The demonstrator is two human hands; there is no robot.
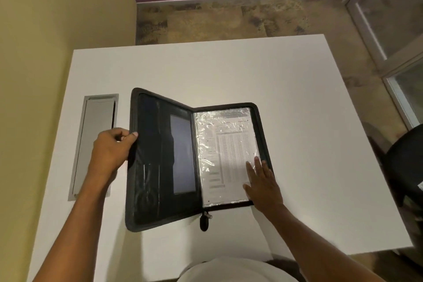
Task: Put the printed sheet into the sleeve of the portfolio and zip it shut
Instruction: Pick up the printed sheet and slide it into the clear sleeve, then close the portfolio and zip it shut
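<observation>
At six o'clock, the zipper pull [204, 222] dangles off the near edge of the black portfolio [160, 167], unzipped, at the spine. Right hand [263, 183] at four o'clock lies flat, fingers spread, gripping nothing, pressing the clear sleeve [206, 144] on the right half. The printed sheet [231, 151] sits inside that sleeve. Left hand [112, 149] at nine o'clock is pinching the outer edge of the left cover, thumb on the inside, the cover lifted at a tilt. Beyond it, at ten o'clock, a grey cable hatch [96, 139] is set into the white table [229, 71].
</observation>
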